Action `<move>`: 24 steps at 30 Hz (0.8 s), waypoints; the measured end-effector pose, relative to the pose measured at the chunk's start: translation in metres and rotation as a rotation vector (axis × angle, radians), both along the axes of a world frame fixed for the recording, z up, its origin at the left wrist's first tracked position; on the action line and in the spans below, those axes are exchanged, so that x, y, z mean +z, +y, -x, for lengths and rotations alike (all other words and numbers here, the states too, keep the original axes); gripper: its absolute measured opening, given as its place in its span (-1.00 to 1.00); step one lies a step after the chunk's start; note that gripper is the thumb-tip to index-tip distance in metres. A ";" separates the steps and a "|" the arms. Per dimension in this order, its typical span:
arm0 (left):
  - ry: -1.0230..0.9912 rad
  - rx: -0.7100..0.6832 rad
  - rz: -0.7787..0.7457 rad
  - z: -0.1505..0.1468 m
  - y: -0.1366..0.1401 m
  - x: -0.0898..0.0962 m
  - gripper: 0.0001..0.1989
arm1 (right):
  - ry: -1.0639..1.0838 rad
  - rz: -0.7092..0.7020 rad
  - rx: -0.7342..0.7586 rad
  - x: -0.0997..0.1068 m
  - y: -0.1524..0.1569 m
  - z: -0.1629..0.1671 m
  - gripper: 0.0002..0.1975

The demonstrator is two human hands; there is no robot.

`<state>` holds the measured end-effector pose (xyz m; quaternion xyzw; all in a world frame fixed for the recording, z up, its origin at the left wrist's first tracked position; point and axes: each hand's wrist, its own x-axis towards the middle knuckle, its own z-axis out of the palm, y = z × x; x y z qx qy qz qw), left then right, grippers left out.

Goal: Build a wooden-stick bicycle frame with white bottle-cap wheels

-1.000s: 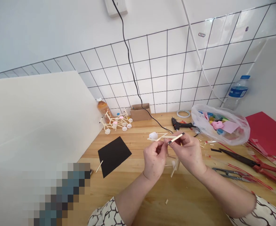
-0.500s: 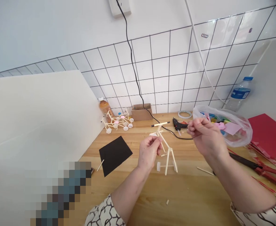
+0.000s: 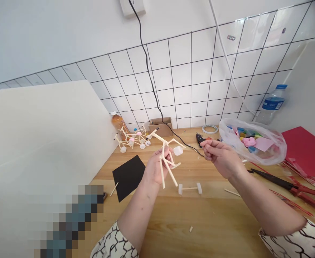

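My left hand (image 3: pixel 157 166) is closed round a small tricycle-like frame of pale wooden sticks (image 3: pixel 164 147), raised above the table and tilted. Its handlebar stick has a dark tip. Close to the frame's right side is a white wheel (image 3: pixel 178 150); whether it is joined on I cannot tell. Below lies a pair of white wheels on a stick axle (image 3: pixel 190 188), apart from the frame. My right hand (image 3: pixel 222 157) hovers to the right with thumb and fingertips pinched together. Anything between them is too small to make out. Just behind its fingertips is a black glue gun (image 3: pixel 199 138), partly hidden.
Finished-looking stick tricycles (image 3: pixel 132 139) stand at the back left by an orange drink bottle (image 3: pixel 118 123). Black card (image 3: pixel 127 177) lies left. On the right are a plastic bag of coloured pieces (image 3: pixel 270 154), red-handled pliers (image 3: pixel 289 184) and a water bottle (image 3: pixel 272 104). A black cable crosses behind.
My left hand has moved slightly left and turned the stick frame, lifting it clear of the wheel pair. My right hand has shifted left and a little down, fingers still pinched.
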<state>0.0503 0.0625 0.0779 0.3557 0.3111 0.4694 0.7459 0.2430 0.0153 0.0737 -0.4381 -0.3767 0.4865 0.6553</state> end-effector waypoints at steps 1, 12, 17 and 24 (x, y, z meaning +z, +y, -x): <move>-0.037 -0.030 0.008 0.002 0.001 0.001 -0.76 | -0.002 0.018 0.013 -0.002 0.001 0.002 -0.76; -0.029 -0.153 -0.032 0.000 -0.003 -0.006 -0.74 | 0.007 0.121 0.160 -0.011 -0.010 0.038 -0.59; 0.023 -0.149 -0.064 -0.006 -0.008 -0.006 -0.75 | 0.041 0.123 0.207 -0.010 -0.017 0.048 -0.63; 0.087 -0.190 -0.111 -0.010 -0.012 -0.007 -0.71 | -0.141 0.093 0.302 -0.005 -0.023 0.048 -0.72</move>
